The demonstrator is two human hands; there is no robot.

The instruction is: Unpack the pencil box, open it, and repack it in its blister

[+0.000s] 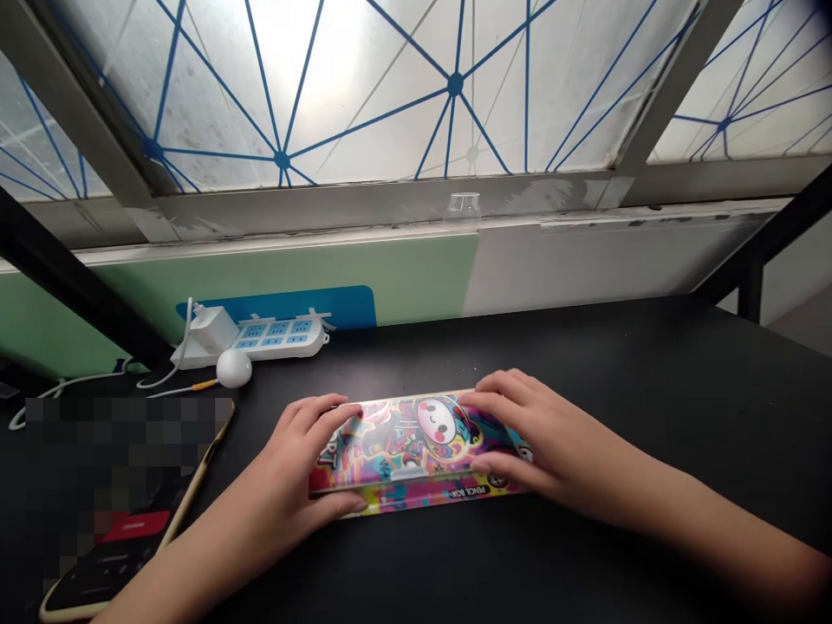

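Note:
A colourful pencil box [409, 440] with a round white cartoon face on its lid lies on the black table in front of me. Its lid looks closed, and "PENCIL BOX" is printed on the front side. My left hand [315, 459] grips the left end, fingers over the top and thumb along the front. At the right end, my right hand [526, 433] holds it with the fingers at the far edge and the thumb on the lid near the front. Both palms hide the ends of the box.
A white power strip [282, 336] with a plugged-in charger [217, 329] and a round white object [234, 368] on a cable sits at the back left. A phone or tablet [117, 555] in a yellowish case lies left. The window [364, 95] rises behind the black table [624, 364].

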